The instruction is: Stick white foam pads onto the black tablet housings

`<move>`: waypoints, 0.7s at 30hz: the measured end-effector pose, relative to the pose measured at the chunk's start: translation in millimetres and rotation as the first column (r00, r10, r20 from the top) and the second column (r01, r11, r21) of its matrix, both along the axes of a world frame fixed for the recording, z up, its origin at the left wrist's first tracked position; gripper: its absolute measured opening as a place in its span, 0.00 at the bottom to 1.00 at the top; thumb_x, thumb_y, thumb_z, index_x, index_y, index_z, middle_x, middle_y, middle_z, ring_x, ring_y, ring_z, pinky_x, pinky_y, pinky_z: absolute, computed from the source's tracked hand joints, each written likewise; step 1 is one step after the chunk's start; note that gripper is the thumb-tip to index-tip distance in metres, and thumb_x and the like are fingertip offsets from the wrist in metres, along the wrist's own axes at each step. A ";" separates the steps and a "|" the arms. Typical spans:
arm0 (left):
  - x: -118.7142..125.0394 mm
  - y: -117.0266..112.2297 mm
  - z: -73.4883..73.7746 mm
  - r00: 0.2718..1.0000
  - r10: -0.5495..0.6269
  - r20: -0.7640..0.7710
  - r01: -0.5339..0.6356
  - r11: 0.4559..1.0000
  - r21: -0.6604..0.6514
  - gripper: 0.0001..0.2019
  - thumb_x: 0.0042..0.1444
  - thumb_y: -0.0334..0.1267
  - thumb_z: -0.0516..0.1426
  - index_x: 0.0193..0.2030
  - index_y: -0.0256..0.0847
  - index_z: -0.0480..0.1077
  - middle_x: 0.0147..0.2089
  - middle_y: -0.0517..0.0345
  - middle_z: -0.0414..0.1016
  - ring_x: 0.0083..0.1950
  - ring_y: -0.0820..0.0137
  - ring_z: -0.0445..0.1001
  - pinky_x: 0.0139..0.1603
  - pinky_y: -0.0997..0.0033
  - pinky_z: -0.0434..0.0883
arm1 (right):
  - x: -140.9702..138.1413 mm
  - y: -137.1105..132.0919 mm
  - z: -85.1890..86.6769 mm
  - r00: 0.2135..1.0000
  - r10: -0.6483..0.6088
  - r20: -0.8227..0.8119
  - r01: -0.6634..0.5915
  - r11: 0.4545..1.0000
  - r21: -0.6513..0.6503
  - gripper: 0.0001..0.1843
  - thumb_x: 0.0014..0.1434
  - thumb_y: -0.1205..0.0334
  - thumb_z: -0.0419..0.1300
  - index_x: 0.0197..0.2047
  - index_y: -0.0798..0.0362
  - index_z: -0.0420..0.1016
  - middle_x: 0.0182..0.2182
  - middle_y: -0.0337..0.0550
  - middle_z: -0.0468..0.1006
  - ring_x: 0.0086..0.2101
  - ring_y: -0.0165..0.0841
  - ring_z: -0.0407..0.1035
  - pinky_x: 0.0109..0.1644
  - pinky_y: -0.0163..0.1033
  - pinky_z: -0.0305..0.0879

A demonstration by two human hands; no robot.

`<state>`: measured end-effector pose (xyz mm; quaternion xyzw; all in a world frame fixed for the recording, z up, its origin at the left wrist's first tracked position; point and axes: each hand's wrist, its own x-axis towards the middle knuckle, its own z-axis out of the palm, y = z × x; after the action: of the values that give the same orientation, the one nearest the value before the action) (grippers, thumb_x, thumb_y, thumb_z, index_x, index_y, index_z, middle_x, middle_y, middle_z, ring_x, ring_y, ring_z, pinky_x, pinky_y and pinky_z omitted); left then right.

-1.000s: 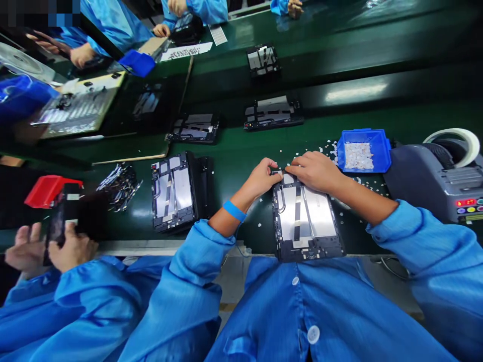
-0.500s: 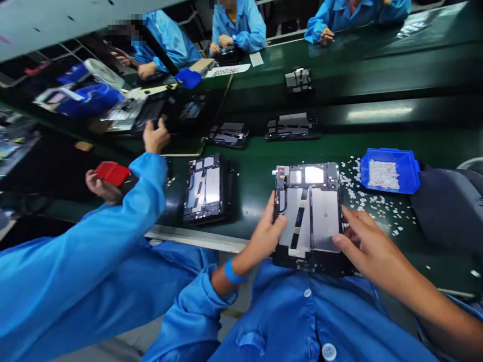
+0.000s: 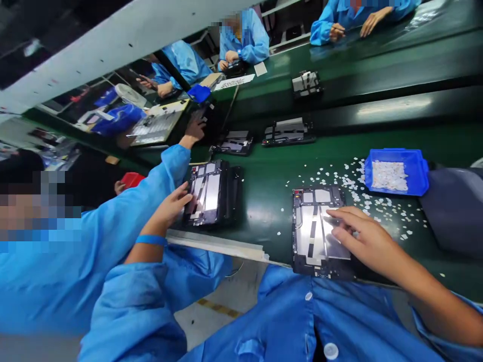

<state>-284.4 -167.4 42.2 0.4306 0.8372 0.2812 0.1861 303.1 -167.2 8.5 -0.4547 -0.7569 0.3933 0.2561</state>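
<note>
A dark tablet frame with silver plates (image 3: 317, 231) lies flat on the green belt (image 3: 264, 201) in front of me. My right hand (image 3: 364, 239) rests on its right side with fingers stretched flat. My left hand (image 3: 171, 207) reaches out to the left, fingers extended, touching the near edge of a second tablet frame (image 3: 211, 193) that sits on a black holder. Neither hand holds anything.
A blue tray of small white pieces (image 3: 394, 172) stands at the right, with loose white bits (image 3: 354, 188) scattered beside it. A neighbour's blue sleeve (image 3: 151, 176) reaches across at the left. More frames (image 3: 289, 131) lie farther along the belt. A grey machine (image 3: 456, 211) sits far right.
My hands let go of the tablet frame, which now lies flat on the belt. My left hand moved left to the second frame. The view swung left.
</note>
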 end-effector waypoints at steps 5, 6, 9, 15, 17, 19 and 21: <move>102.4 2.6 0.7 0.842 -0.206 -0.499 0.315 0.938 0.146 0.24 0.64 0.38 0.58 0.65 0.35 0.72 0.48 0.48 0.78 0.44 0.61 0.75 0.51 0.58 0.74 | 9.7 20.0 -16.9 0.982 -0.142 0.124 0.127 0.984 0.125 0.21 0.70 0.55 0.57 0.59 0.56 0.80 0.47 0.49 0.79 0.37 0.35 0.75 0.45 0.42 0.73; 137.0 4.2 -2.0 0.792 -0.381 -0.478 0.484 0.868 0.111 0.20 0.67 0.39 0.56 0.64 0.39 0.74 0.48 0.49 0.78 0.46 0.61 0.75 0.52 0.60 0.73 | 7.1 24.4 -19.3 0.980 -0.141 0.138 0.121 0.982 0.146 0.22 0.70 0.55 0.56 0.58 0.57 0.81 0.47 0.49 0.79 0.39 0.36 0.75 0.47 0.43 0.73; 237.8 21.2 -21.7 0.494 -0.722 -0.484 0.820 0.572 -0.016 0.17 0.71 0.35 0.53 0.61 0.45 0.77 0.48 0.49 0.78 0.50 0.61 0.74 0.53 0.61 0.72 | -5.8 34.6 -23.5 0.983 -0.109 0.150 0.081 0.980 0.180 0.22 0.70 0.56 0.55 0.58 0.58 0.81 0.46 0.49 0.80 0.43 0.39 0.76 0.50 0.44 0.72; 300.6 82.2 -63.2 0.234 -0.862 -0.449 0.910 0.357 -0.212 0.26 0.70 0.27 0.47 0.67 0.53 0.74 0.56 0.49 0.74 0.51 0.60 0.72 0.49 0.63 0.70 | -11.0 37.9 -25.4 0.984 -0.111 0.139 0.088 0.982 0.164 0.21 0.70 0.57 0.55 0.57 0.56 0.82 0.46 0.48 0.81 0.43 0.38 0.76 0.48 0.43 0.71; 292.8 90.6 -64.4 0.181 -0.882 -0.435 0.922 0.306 -0.237 0.23 0.70 0.28 0.48 0.62 0.52 0.77 0.59 0.49 0.73 0.53 0.59 0.72 0.50 0.62 0.70 | -6.3 37.3 -27.4 0.982 -0.131 0.136 0.109 0.982 0.154 0.20 0.69 0.58 0.56 0.57 0.56 0.82 0.45 0.48 0.81 0.42 0.37 0.75 0.48 0.43 0.71; 285.1 91.5 -63.3 0.205 -0.882 -0.423 0.917 0.324 -0.232 0.19 0.70 0.30 0.50 0.56 0.47 0.79 0.60 0.49 0.74 0.54 0.59 0.73 0.50 0.62 0.70 | -4.4 38.5 -29.8 0.980 -0.147 0.132 0.128 0.981 0.142 0.20 0.69 0.58 0.57 0.56 0.56 0.83 0.45 0.49 0.81 0.41 0.37 0.75 0.48 0.43 0.71; 281.0 87.3 -64.7 0.262 -0.874 -0.410 0.909 0.366 -0.199 0.15 0.70 0.32 0.51 0.53 0.44 0.78 0.60 0.50 0.75 0.54 0.61 0.73 0.51 0.63 0.70 | -9.2 43.6 -31.5 0.982 -0.147 0.120 0.130 0.982 0.136 0.19 0.68 0.58 0.56 0.55 0.55 0.83 0.44 0.49 0.82 0.41 0.38 0.76 0.48 0.43 0.70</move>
<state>-3.4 -80.0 -22.5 0.8841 0.4545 0.0511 0.0956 294.0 -123.5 -23.1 -0.5136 -0.7619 0.2951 0.2619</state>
